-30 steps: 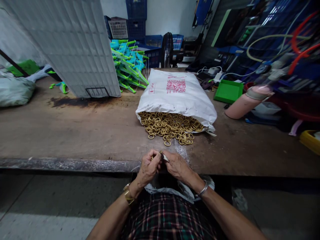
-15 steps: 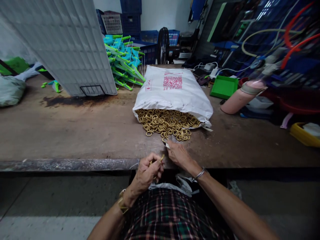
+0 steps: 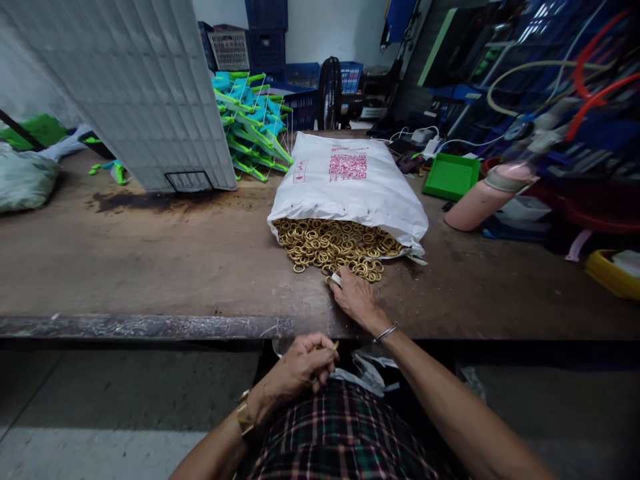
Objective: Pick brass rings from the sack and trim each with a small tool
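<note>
head view: a printed white sack [image 3: 315, 193] lies open towards the person on the workbench [image 3: 150, 267], gold rings [image 3: 320, 247] filling its mouth and spilling in front. the left hand [image 3: 297, 367], below the bench edge, is curled narrow around a gold ring [image 3: 335, 347]. the right hand [image 3: 356, 297] reaches to the near side of the spilled rings, fingers bent low; whether it grips one, i cannot tell. a green tray [image 3: 451, 177] and tilted pink bottle [image 3: 473, 207] sit right of the sack; a ribbed panel [image 3: 165, 100] stands left, clear of the rings.
</note>
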### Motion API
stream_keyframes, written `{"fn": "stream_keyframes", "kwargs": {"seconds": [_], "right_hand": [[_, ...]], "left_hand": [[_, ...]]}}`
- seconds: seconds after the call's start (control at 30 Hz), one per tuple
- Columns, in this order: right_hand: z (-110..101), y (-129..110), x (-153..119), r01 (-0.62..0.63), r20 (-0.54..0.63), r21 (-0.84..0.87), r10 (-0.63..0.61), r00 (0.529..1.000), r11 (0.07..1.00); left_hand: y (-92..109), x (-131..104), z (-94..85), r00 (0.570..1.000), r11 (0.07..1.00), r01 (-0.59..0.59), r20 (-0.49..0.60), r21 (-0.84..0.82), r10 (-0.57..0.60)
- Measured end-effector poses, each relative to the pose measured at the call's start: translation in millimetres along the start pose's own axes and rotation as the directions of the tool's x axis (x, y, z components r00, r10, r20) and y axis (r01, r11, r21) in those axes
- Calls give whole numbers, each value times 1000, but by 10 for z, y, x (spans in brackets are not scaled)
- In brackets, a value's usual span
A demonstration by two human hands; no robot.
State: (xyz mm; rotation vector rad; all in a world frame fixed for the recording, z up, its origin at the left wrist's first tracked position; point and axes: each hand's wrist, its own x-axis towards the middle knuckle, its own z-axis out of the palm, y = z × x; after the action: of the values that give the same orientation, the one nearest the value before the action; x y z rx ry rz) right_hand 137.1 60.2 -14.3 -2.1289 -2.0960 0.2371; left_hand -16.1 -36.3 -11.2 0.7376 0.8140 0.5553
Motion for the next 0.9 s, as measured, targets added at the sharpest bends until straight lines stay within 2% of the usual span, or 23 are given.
{"fn": "stream_keyframes", "kwargs": {"seconds": [0.1, 0.17, 0.2, 0.27, 0.47, 0.6, 0.67, 0.73, 0.8, 0.83, 0.9], "right_hand": [[-3, -1, 15, -6, 1, -16, 6, 1000, 1000], [-12, 4, 20, -2, 0, -11, 2, 1000, 1000], [-18, 8, 22, -2, 3, -4, 2, 1000, 1000], [-28, 19, 23, -3, 11, 15, 3, 1000, 1000], [-7, 61, -17, 67, -79, 64, -62, 995, 996], [27, 104, -34, 100, -94, 152, -87, 992, 983], [28, 134, -34, 91, -71, 264, -74, 995, 960], [10, 162, -44, 83, -58, 421, -65, 996, 903], [-32, 175, -78, 63, -33, 591, -54, 998, 804], [-59, 175, -105, 31, 1, 667, -43, 999, 745], [-121, 164, -176, -93, 124, 785, -9, 992, 613]], "left_hand": [[-241, 125, -67, 970, 950, 241, 6, -198, -245], [-363, 248, -125, 904, 833, 364, -59, -417, -424], [-404, 310, -147, 872, 787, 357, -124, -502, -474], [-449, 411, -161, 844, 760, 308, -204, -572, -496], [-510, 503, -115, 890, 811, 211, -235, -546, -390], [-518, 416, -121, 890, 855, 193, -281, -482, -360], [-446, 300, -79, 924, 923, 171, -270, -344, -272], [-310, 149, 3, 971, 991, 104, -210, -82, -119], [-133, 16, 92, 990, 979, 1, -138, 203, 28], [-43, -23, 125, 985, 956, -64, -134, 286, 106], [113, -27, 148, 923, 876, -215, -205, 431, 327]]}}
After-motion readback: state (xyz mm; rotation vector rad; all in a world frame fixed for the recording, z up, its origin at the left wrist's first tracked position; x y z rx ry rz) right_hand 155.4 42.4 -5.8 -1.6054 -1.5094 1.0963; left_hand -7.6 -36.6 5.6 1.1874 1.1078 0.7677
